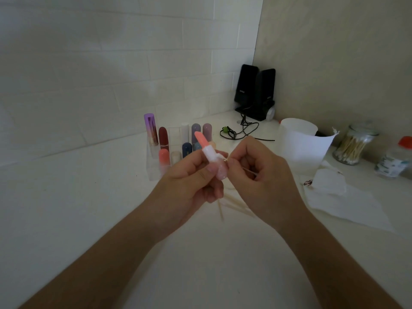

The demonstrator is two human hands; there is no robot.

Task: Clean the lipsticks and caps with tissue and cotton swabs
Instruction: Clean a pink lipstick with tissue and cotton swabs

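Your left hand [189,181] gripping uncapped lipstick [206,148]; right hand [260,168] pinching cotton swab [249,171], tip seemingly touching its white collar.

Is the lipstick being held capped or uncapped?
Uncapped: the lipstick shows its coral bullet bare above the white collar. The left hand grips it; the right hand pinches a swab at it.
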